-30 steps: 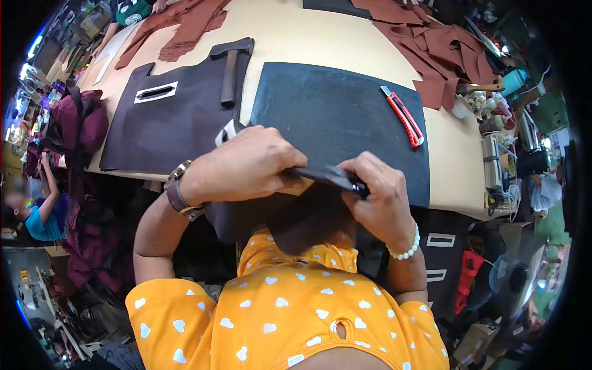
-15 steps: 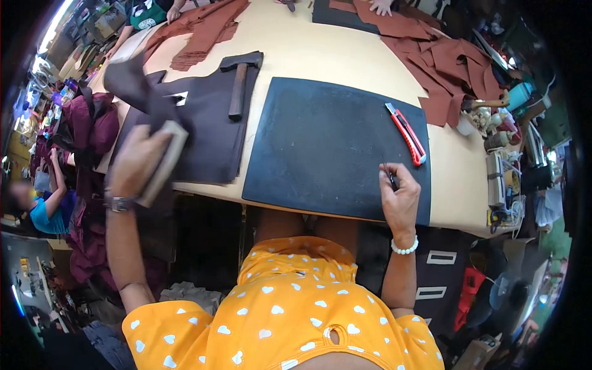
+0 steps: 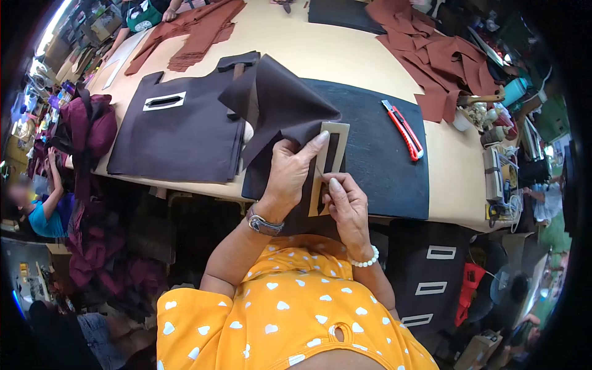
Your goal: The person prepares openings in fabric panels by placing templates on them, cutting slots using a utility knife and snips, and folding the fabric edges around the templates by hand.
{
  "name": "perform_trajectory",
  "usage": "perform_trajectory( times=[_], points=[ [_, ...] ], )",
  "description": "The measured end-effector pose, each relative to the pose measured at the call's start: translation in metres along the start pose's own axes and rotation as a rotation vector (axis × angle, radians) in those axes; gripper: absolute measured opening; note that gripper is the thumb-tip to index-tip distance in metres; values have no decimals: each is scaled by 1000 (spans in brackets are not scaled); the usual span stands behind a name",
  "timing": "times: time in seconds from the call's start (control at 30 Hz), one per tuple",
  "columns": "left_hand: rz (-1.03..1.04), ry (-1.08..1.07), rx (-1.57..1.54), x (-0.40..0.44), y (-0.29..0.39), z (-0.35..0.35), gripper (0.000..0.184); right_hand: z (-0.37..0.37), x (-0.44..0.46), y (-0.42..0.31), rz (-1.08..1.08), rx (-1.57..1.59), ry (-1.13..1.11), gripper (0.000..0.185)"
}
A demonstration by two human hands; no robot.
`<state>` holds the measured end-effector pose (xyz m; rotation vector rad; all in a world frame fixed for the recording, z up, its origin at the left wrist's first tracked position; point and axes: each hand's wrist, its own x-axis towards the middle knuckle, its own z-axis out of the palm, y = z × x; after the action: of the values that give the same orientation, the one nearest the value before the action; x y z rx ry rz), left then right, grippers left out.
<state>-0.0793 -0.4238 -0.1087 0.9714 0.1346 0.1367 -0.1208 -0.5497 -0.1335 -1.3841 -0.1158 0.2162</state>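
Note:
My left hand (image 3: 290,172) is closed on a dark brown fabric panel (image 3: 277,92), its thumb pressed on the pale rectangular frame (image 3: 338,129) around a dark slot. The panel's upper part folds over above the hand. My right hand (image 3: 348,200) is at the frame's lower side, fingers pinched round a slim dark tool with a thin tip; its exact kind is hard to make out. Beneath the panel lies a black cutting mat (image 3: 382,185), with a red utility knife (image 3: 404,131) at its right.
A stack of dark brown panels (image 3: 179,139) lies to the left, a hammer (image 3: 237,61) at its far corner, partly covered. Rust-coloured fabric (image 3: 431,58) is heaped at the far right. A person's arm (image 3: 169,12) shows at the far left, and another person (image 3: 49,209) at the left edge.
My left hand has brought the panel from the left stack over to the mat. My right hand has moved left to meet it at the pale frame.

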Motion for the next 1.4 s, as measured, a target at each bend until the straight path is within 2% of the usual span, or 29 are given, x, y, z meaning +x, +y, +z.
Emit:
perform_trajectory(
  times=[0.27,0.5,0.6,0.7,1.27,1.4],
  points=[
    [-28,-6,-54,-9,4,-18,11,10,6,-3,-20,243,94,19],
    [-86,28,-55,-16,5,-18,11,10,6,-2,17,195,91,17],
    [-17,19,-28,-16,1,-19,11,11,8,-2,10,212,97,17],
    [-63,-35,-76,-20,5,-17,11,12,11,-2,4,236,99,17],
    [-71,-11,-34,-22,-7,-24,12,12,14,6,14,288,138,14],
    [-59,0,-76,-22,-3,-17,10,15,10,7,-50,233,137,14]
  ],
)
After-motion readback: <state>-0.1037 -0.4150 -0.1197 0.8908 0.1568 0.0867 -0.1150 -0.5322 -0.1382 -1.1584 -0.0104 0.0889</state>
